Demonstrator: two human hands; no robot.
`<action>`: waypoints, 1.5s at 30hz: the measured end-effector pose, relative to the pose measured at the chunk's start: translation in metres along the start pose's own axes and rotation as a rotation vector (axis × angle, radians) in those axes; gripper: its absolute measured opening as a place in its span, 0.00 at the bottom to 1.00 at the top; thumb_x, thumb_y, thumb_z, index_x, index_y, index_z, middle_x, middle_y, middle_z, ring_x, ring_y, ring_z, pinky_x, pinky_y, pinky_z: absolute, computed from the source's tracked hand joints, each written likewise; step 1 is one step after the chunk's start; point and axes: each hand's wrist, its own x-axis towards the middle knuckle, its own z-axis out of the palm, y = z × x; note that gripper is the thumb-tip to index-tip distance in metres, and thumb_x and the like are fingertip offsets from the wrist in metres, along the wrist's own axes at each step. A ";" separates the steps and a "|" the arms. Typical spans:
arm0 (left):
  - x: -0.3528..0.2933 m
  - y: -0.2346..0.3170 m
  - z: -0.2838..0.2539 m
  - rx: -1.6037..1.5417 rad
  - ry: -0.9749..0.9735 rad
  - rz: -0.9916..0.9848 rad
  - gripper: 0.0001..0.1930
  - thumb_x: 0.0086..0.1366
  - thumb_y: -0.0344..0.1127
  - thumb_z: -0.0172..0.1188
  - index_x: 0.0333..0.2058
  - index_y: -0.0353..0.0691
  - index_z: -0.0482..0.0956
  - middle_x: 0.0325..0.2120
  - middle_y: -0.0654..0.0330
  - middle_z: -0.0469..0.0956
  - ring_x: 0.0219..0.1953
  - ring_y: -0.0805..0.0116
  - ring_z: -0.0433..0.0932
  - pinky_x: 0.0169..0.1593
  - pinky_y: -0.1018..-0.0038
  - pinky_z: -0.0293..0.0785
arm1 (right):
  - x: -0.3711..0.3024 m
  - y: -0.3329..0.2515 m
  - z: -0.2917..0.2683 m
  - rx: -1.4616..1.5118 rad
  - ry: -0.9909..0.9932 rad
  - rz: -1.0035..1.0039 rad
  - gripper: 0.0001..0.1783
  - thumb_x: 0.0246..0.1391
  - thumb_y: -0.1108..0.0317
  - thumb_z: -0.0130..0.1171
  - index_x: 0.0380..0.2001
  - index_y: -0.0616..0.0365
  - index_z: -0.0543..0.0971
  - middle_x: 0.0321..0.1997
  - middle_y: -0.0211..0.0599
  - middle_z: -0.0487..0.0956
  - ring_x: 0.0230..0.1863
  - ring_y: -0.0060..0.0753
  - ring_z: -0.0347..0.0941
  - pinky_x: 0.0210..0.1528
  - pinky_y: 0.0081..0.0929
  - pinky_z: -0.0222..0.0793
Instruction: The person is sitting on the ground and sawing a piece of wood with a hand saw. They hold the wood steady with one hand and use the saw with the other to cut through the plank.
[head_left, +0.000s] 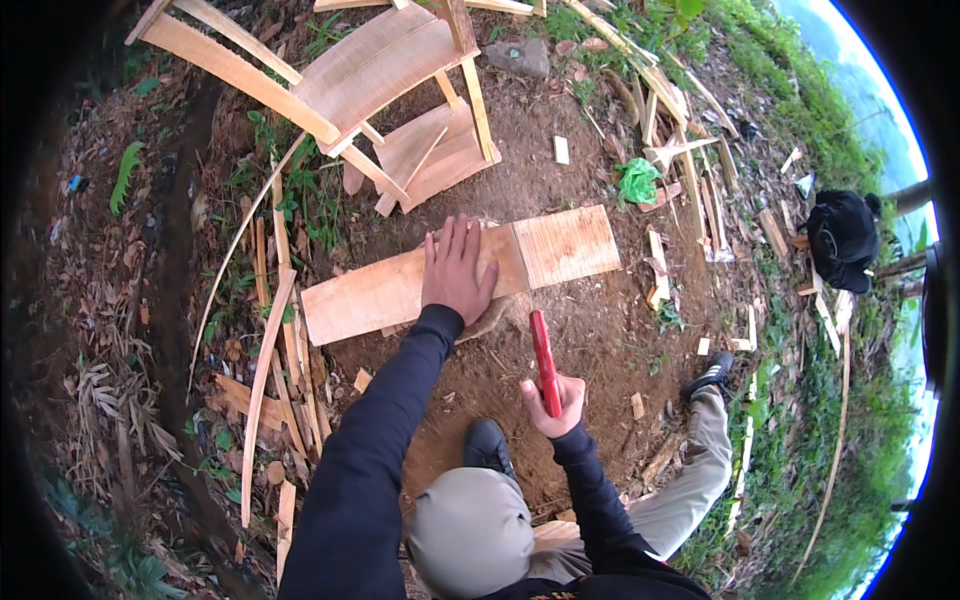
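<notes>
My left hand [460, 265] lies flat on a pale wooden board [365, 292], pressing on it with outstretched fingers. The board rests slantwise across what looks like a low stump or log piece [497, 318], mostly hidden beneath it. In my right hand [562, 405], closed and near the board's front edge, is the red handle of a handsaw [545, 365]. Its blade is seen edge-on, as a thin dark line running across the board to the right of my left hand. How deep the blade sits in the wood I cannot tell.
A wooden chair-like frame [385, 60] stands beyond the board. Long wooden strips [265, 400] lie at left, more scraps [700, 190] at right. A green plastic bag [638, 181] and a black bag or cap [842, 240] are at right. My feet are on bare soil [610, 345].
</notes>
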 end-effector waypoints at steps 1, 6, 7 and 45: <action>0.000 -0.001 0.000 0.001 -0.003 0.001 0.36 0.70 0.51 0.49 0.69 0.35 0.57 0.71 0.45 0.55 0.74 0.47 0.50 0.73 0.45 0.41 | -0.001 0.000 0.000 -0.011 0.004 0.031 0.19 0.53 0.66 0.70 0.17 0.57 0.71 0.12 0.34 0.67 0.12 0.33 0.67 0.19 0.27 0.63; 0.000 0.000 -0.001 0.026 -0.018 -0.015 0.36 0.70 0.51 0.48 0.70 0.36 0.56 0.71 0.45 0.55 0.74 0.47 0.50 0.74 0.46 0.40 | -0.023 0.006 -0.008 0.089 0.061 -0.005 0.14 0.51 0.74 0.63 0.16 0.57 0.72 0.11 0.34 0.65 0.10 0.30 0.63 0.18 0.29 0.61; 0.004 -0.001 -0.002 0.023 -0.006 -0.009 0.35 0.71 0.51 0.48 0.70 0.36 0.56 0.71 0.45 0.55 0.74 0.47 0.50 0.74 0.46 0.40 | -0.018 0.012 -0.007 0.081 0.063 -0.060 0.13 0.51 0.75 0.63 0.16 0.57 0.72 0.11 0.34 0.65 0.10 0.29 0.62 0.18 0.29 0.61; 0.002 -0.002 -0.003 -0.029 -0.012 -0.018 0.33 0.72 0.45 0.43 0.69 0.30 0.56 0.71 0.44 0.54 0.74 0.47 0.49 0.74 0.48 0.40 | 0.003 -0.012 0.010 0.124 0.056 0.002 0.23 0.53 0.66 0.70 0.13 0.57 0.68 0.09 0.32 0.67 0.10 0.25 0.66 0.17 0.27 0.63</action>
